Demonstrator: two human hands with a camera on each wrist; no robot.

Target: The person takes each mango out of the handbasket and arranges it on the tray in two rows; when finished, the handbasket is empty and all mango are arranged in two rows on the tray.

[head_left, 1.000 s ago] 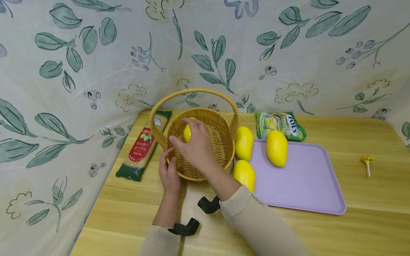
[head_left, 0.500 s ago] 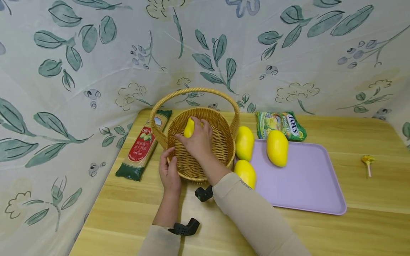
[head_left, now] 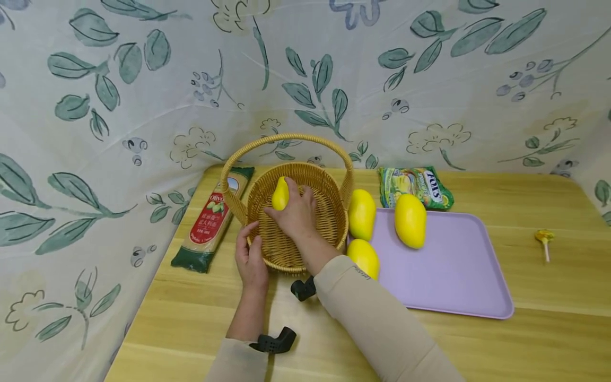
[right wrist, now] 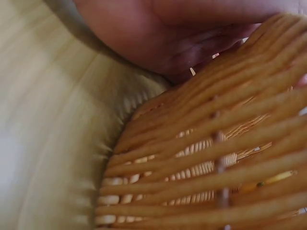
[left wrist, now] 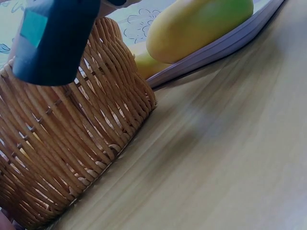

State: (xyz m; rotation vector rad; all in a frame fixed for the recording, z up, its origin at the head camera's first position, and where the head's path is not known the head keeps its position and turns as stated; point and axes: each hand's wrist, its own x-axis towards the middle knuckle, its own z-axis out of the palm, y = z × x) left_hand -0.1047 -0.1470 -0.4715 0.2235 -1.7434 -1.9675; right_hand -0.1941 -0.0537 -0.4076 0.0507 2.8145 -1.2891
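A wicker basket (head_left: pixel 343 223) with a tall arched handle stands on the wooden table. At its near left rim, my left hand (head_left: pixel 252 265) holds the basket from outside, fingertips over the edge. My right hand (head_left: pixel 298 215) reaches down inside, thumb and fingers around a yellow mango (head_left: pixel 279 195) at the basket's left side. The hand covers part of that mango. To the basket's right lie more mangoes: one upper (head_left: pixel 361 214), one lower (head_left: pixel 364 259), and one on the purple tray (head_left: pixel 410 221). The left wrist view shows the basket's woven wall (left wrist: pixel 72 139).
The purple tray (head_left: pixel 448 270) lies right of the basket. Behind it is a green Fox's candy bag (head_left: pixel 415 187). A spaghetti pack (head_left: pixel 210 220) lies left of the basket, and a lollipop (head_left: pixel 545 244) at far right. Patterned cloth (head_left: pixel 200 63) hangs behind the table.
My right hand has moved slightly right and lower inside the basket, so more of the mango shows at its left. My left hand stays at the rim.
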